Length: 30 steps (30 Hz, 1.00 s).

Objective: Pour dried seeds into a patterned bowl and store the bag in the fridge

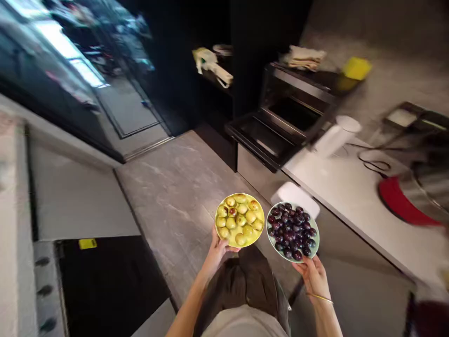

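From the head camera, a person carries two loaded plates above the floor (168, 187), left of the worktop (336, 187). The left hand (218, 253) pinches the near rim of a yellow plate (232, 239) of yellow-green fruit (241, 220); the right hand (313, 274) grips the near edge of a pale plate (272, 240) of dark, glossy fruit (293, 233). Fingertips beneath are hidden. Both plates look stiff, probably breakable and far-heavy; the round fruit could roll, so level support underneath, thumb at the rim, seems safest.

Glossy grapes (290, 233); matt cloth trousers (257, 281)
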Available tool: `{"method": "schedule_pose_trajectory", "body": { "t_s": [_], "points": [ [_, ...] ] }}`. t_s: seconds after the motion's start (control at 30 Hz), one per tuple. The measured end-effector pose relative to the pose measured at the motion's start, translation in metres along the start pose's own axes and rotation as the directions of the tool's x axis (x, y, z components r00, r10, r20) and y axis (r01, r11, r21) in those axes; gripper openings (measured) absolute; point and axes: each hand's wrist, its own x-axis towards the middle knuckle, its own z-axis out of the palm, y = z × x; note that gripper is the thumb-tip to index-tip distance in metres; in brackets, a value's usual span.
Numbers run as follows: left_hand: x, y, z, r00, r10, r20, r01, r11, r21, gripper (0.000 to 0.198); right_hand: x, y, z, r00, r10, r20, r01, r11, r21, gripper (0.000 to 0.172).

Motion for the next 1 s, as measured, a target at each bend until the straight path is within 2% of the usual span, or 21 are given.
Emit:
{"method": "schedule_pose_trajectory", "body": {
  "t_s": [0.13,0.23,0.33,0.47,0.6,0.7,0.87,1.0],
  "points": [
    [0.028,0.038,-0.036,0.986,0.102,-0.133,-0.115,0.989,-0.093,0.095,0.056,-0.019,0.093,0.986,0.018,0.164,-0.001,0.994,-0.105,0.044],
    [0.048,0.066,-0.058,0.948,0.149,-0.281,-0.196,0.969,-0.148,0.097,0.097,-0.035,0.17,0.954,0.081,0.287,-0.023,0.979,-0.201,0.048],
    [0.068,0.092,-0.075,0.878,0.177,-0.446,-0.295,0.932,-0.211,0.101,0.137,-0.049,0.255,0.904,0.157,0.398,-0.022,0.946,-0.323,0.049],
    [0.097,0.133,-0.106,0.744,0.198,-0.639,-0.443,0.861,-0.25,0.103,0.182,-0.054,0.38,0.81,0.269,0.521,0.018,0.877,-0.48,0.05],
    [0.124,0.183,-0.155,0.664,0.206,-0.718,-0.527,0.811,-0.254,0.102,0.207,-0.029,0.504,0.713,0.359,0.602,0.051,0.83,-0.555,0.048],
    [0.147,0.226,-0.2,0.617,0.217,-0.756,-0.573,0.782,-0.243,0.102,0.215,0.003,0.587,0.673,0.381,0.634,0.057,0.828,-0.558,0.046],
    [0.194,0.312,-0.286,0.575,0.221,-0.788,-0.596,0.772,-0.219,0.106,0.215,0.051,0.71,0.651,0.411,0.639,0.018,0.832,-0.554,0.047],
    [0.238,0.396,-0.355,0.586,0.264,-0.766,-0.582,0.795,-0.171,0.105,0.216,0.075,0.809,0.658,0.391,0.643,0.004,0.853,-0.522,0.044]
  ]
}}
